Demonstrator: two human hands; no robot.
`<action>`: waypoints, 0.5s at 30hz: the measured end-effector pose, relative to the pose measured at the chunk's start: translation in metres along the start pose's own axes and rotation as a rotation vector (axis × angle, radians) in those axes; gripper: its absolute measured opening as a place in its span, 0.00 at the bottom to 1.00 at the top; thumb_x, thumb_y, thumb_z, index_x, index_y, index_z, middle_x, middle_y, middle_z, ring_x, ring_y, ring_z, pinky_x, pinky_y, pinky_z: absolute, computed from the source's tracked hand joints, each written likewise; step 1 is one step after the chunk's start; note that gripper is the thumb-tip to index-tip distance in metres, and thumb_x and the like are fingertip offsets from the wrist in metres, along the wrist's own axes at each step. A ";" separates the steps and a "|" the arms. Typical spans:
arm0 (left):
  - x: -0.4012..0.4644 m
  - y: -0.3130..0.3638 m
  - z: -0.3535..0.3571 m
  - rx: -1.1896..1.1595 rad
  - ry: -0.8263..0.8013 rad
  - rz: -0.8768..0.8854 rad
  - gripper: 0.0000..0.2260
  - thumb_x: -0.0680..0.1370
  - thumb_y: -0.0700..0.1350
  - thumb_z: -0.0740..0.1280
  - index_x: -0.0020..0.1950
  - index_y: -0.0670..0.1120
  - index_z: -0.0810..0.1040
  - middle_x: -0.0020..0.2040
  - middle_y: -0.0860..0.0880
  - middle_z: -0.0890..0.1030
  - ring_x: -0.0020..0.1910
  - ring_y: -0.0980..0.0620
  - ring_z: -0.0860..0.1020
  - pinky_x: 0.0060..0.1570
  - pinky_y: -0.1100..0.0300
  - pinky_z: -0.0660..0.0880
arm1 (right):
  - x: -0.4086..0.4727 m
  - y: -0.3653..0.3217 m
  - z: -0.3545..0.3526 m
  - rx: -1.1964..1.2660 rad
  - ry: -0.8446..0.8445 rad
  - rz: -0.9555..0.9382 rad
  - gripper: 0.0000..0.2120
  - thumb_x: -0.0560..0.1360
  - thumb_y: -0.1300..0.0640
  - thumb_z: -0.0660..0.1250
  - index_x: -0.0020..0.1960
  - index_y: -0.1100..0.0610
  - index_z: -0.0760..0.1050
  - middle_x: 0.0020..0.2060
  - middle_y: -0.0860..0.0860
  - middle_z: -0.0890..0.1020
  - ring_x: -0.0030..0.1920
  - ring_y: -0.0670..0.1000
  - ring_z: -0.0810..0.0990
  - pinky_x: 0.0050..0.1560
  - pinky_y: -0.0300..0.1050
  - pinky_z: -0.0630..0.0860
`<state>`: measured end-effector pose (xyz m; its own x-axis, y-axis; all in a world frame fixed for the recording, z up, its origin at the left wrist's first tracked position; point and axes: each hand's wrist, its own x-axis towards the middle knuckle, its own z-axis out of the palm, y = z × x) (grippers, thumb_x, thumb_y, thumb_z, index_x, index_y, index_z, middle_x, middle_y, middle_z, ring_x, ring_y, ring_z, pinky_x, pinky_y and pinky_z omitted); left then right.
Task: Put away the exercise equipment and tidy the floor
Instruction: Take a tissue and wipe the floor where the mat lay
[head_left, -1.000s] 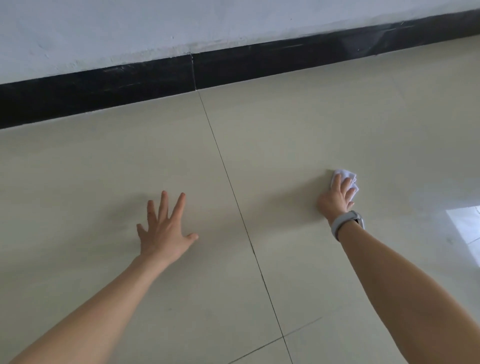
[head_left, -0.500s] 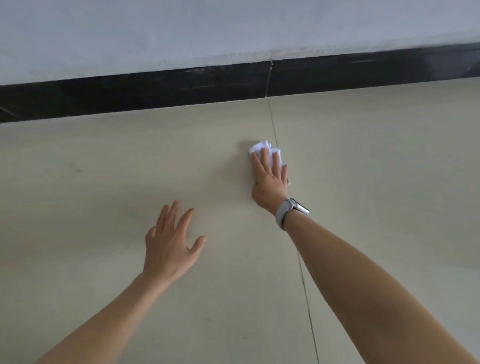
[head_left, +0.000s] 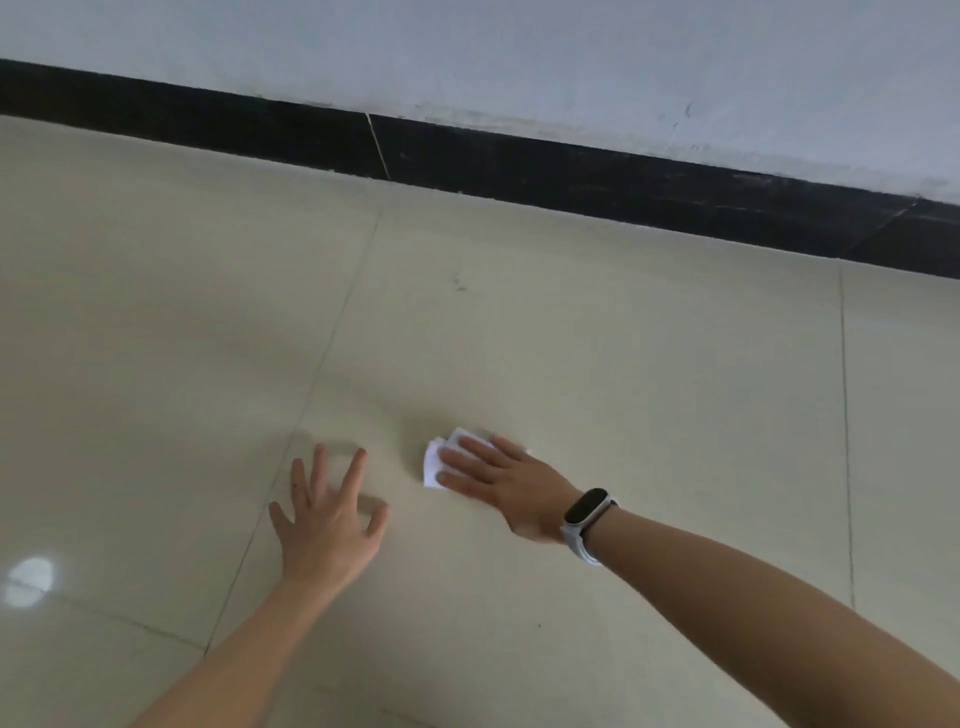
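The right hand (head_left: 498, 480) lies flat on a folded white tissue (head_left: 441, 460), fingers straight and close together, pressing it onto the floor (head_left: 649, 374). Only the tissue's left part shows past the fingertips; the rest is hidden under the palm. A watch (head_left: 589, 512) with a dark face and a pale grey strap sits on that wrist.

The left hand (head_left: 330, 525) is just beside the tissue, to its left, and does not touch it. It is spread flat on the floor, fingers splayed, holding nothing.

The floor is of large cream tiles with thin dark joints; one joint passes under the left hand. A few small dark specks (head_left: 460, 283) lie on a tile beyond the hands, nearer the black skirting (head_left: 571, 179) that runs along the foot of the white wall (head_left: 519, 57). A bright patch of reflected light (head_left: 31, 574) shows at the floor's left edge in view.
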<state>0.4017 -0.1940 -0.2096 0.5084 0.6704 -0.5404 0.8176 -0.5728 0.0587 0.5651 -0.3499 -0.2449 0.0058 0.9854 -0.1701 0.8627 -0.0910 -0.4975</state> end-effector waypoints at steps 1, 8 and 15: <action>0.004 -0.008 -0.003 -0.011 0.027 0.005 0.30 0.76 0.57 0.60 0.75 0.58 0.50 0.78 0.49 0.41 0.76 0.43 0.41 0.72 0.38 0.50 | 0.005 0.010 -0.007 -0.014 0.073 0.103 0.38 0.66 0.72 0.42 0.75 0.54 0.51 0.76 0.54 0.49 0.75 0.58 0.43 0.74 0.52 0.41; 0.035 -0.068 -0.019 -0.007 -0.054 -0.014 0.27 0.78 0.59 0.54 0.74 0.63 0.46 0.78 0.51 0.41 0.76 0.42 0.41 0.69 0.33 0.53 | 0.100 0.041 -0.057 0.104 0.252 0.893 0.37 0.66 0.72 0.51 0.72 0.53 0.51 0.74 0.53 0.47 0.73 0.58 0.46 0.68 0.53 0.55; 0.040 -0.081 -0.028 -0.068 -0.065 -0.006 0.23 0.80 0.50 0.51 0.74 0.62 0.50 0.78 0.57 0.45 0.76 0.48 0.46 0.68 0.39 0.58 | 0.149 -0.056 -0.004 0.041 0.045 0.337 0.41 0.66 0.74 0.52 0.75 0.52 0.48 0.76 0.49 0.45 0.76 0.56 0.39 0.73 0.54 0.39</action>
<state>0.3631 -0.1073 -0.2120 0.4871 0.6404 -0.5938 0.8381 -0.5340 0.1115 0.5201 -0.1979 -0.2390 0.3104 0.9042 -0.2935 0.7871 -0.4176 -0.4539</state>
